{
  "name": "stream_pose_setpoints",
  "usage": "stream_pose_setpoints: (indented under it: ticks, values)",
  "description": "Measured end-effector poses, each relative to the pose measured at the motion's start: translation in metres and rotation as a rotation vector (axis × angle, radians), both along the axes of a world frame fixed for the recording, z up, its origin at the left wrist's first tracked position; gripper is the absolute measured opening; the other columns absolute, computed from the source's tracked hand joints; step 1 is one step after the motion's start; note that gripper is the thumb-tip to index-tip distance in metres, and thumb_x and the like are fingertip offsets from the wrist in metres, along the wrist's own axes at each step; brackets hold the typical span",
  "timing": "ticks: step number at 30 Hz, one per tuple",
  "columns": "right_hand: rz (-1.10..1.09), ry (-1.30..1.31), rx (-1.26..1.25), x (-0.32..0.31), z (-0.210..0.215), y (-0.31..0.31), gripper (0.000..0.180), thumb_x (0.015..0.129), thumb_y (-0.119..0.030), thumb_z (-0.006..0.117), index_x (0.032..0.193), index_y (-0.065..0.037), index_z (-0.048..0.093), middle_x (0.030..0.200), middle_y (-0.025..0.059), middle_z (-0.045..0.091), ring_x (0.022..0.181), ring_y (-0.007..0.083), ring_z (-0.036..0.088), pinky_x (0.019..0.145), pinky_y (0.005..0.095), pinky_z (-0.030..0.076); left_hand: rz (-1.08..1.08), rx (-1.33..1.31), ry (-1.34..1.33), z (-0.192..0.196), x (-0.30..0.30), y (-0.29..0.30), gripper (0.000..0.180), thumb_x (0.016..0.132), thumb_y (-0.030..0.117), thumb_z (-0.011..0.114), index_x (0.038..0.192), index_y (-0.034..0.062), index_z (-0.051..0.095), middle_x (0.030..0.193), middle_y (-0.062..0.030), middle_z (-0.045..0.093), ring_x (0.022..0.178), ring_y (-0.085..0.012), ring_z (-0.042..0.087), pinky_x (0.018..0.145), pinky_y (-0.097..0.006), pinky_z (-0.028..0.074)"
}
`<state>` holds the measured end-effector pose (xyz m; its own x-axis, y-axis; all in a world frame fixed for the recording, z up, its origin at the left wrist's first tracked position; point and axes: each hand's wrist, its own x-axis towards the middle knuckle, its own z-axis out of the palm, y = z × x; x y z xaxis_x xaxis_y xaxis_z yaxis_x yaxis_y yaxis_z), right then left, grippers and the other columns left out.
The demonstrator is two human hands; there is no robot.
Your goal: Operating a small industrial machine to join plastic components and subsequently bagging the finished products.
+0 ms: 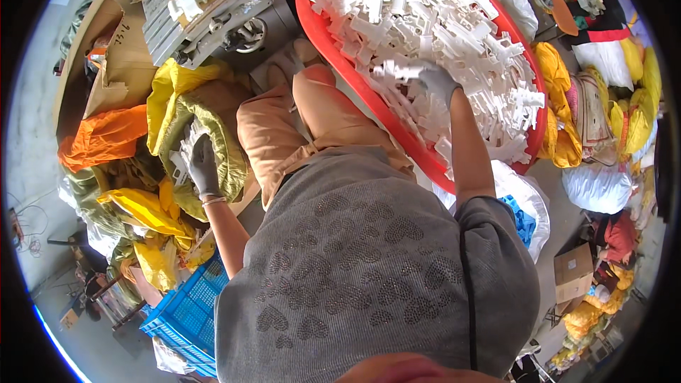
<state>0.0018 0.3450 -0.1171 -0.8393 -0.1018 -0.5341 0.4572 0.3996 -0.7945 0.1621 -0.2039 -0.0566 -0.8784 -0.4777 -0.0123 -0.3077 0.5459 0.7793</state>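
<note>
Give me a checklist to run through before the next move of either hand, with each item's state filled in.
1. Both hands covered: ok. The left hand and the right hand wear grey gloves.
2. Red tub stocked: ok. A heap of white pieces fills it.
3. Right hand's hold on the white piece beside it: cannot tell. That spot is blurred.
4. Green sack open: ok. White parts show inside.
5. Sack's mouth free of hands: not ok. The left hand is there.
6. Depth of the parts in the sack: cannot tell. The bottom is hidden.
</note>
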Motion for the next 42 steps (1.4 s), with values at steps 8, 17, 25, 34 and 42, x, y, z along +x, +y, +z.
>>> stream_pose_setpoints:
  ticks: [8, 17, 25, 34, 42]
  values:
    - [0.766, 0.439, 0.389, 0.025, -0.044, 0.010, 0.036, 0.089, -0.026, 0.050, 0.119, -0.007, 0.053, 0.108, 0.0257, 0.058, 0.099, 0.0397, 0.057, 0.082, 0.0383, 0.047, -0.004, -0.411, 0.021, -0.018, 0.000, -0.013, 0.024, 0.085, 0.020, 0.058, 0.104, 0.0084, 0.066, 0.107, -0.0126, 0.065, 0.115, -0.0331, 0.051, 0.108, -0.043, 0.023]
    - [-0.188, 0.098, -0.769, 0.041, -0.005, -0.018, 0.044, 0.097, -0.042, 0.037, 0.118, -0.006, 0.053, 0.094, 0.0045, 0.064, 0.077, 0.0141, 0.060, 0.062, 0.0257, 0.048, -0.057, -0.486, 0.475, 0.136, -0.074, 0.029, 0.023, 0.083, 0.012, 0.060, 0.104, 0.0030, 0.064, 0.102, -0.0139, 0.065, 0.095, -0.0269, 0.063, 0.083, -0.033, 0.048]
    - [-0.337, -0.025, -1.130, 0.048, -0.003, -0.032, 0.039, 0.094, -0.040, 0.046, 0.122, -0.012, 0.050, 0.105, 0.0020, 0.060, 0.091, 0.0155, 0.058, 0.080, 0.0319, 0.049, -0.244, -0.596, 0.588, 0.177, -0.153, 0.045, 0.032, 0.081, 0.019, 0.063, 0.110, 0.0068, 0.060, 0.105, -0.0163, 0.062, 0.100, -0.0341, 0.057, 0.086, -0.039, 0.045]
    - [-0.355, 0.161, -1.058, 0.058, 0.039, -0.050, 0.035, 0.094, -0.029, 0.050, 0.124, -0.009, 0.048, 0.116, 0.0076, 0.056, 0.103, 0.0206, 0.055, 0.088, 0.0368, 0.046, -0.398, -0.419, 0.451, 0.185, -0.207, 0.047, 0.041, 0.077, 0.022, 0.068, 0.113, 0.0042, 0.058, 0.102, -0.0182, 0.063, 0.093, -0.0335, 0.062, 0.079, -0.037, 0.049]
    - [-0.144, 0.501, -0.674, -0.028, 0.151, -0.116, 0.041, 0.096, -0.020, 0.042, 0.131, 0.001, 0.040, 0.123, 0.0075, 0.050, 0.109, 0.0175, 0.050, 0.095, 0.0298, 0.040, -0.285, -0.352, 0.542, 0.188, -0.184, 0.045, 0.039, 0.076, 0.020, 0.071, 0.111, 0.0054, 0.060, 0.099, -0.0148, 0.065, 0.091, -0.0251, 0.064, 0.079, -0.032, 0.050]
